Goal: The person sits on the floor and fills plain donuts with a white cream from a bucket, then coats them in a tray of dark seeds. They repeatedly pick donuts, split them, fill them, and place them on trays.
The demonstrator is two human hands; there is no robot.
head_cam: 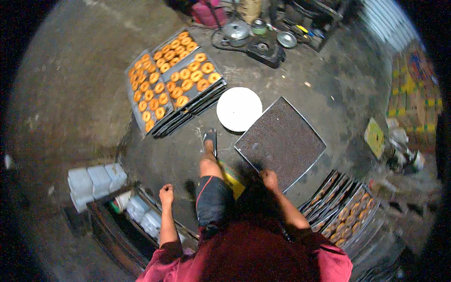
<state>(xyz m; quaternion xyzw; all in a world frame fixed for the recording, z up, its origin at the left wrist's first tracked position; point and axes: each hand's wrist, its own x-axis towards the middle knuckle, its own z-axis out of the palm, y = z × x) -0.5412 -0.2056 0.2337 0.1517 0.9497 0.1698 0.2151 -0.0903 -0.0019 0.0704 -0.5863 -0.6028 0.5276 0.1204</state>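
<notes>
My right hand (269, 179) grips the near left edge of a large square metal tray (282, 141), whose surface is dark brown and speckled. One corner of that tray lies close beside a round white lid or tub top (239, 109). My left hand (166, 194) is raised on the left with its fingers curled together; nothing shows in it, and it touches nothing visible. Ahead on the left, ring-shaped doughnuts (154, 104) lie on metal trays (197, 90) stacked on one another.
More stacked trays (368, 218) with dark-topped doughnuts stand at the lower right. White wrapped packs (100, 179) lie on a wooden bench (105, 232) at the left. A burner (264, 47), a lidded metal pot (236, 31) and a metal lid (286, 39) are on the far floor.
</notes>
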